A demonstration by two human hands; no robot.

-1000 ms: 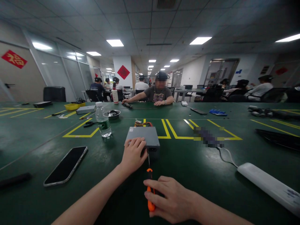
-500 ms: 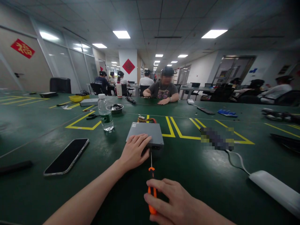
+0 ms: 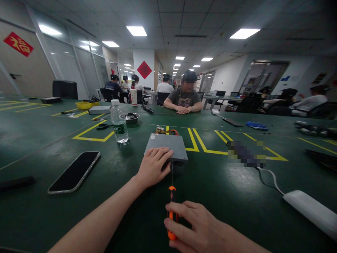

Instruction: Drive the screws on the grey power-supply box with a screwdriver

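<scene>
A grey metal computer power supply unit (image 3: 170, 141) lies on the green table, its coloured cables (image 3: 168, 131) bunched behind it. My left hand (image 3: 156, 165) holds it at the near left part, fingers over the top and thumb down at the front side. In my right hand (image 3: 193, 225) is an orange and black screwdriver (image 3: 172, 194), gripped by the handle between thumb and fingers. Its shaft points away from me to the front side of the unit, just right of my left thumb. The tip is too small and dark to make out.
On the left are a phone (image 3: 75, 172) and a water bottle (image 3: 119, 123), with a metal bowl (image 3: 132, 118) behind. A white power strip (image 3: 310, 211) with a cable lies right. Across the table sits a person (image 3: 185, 95). Blue gloves (image 3: 256, 125) lie far right.
The view has shifted slightly. The person opposite has brought their hands together on the table. My hands keep their places on the power supply unit and the screwdriver.
</scene>
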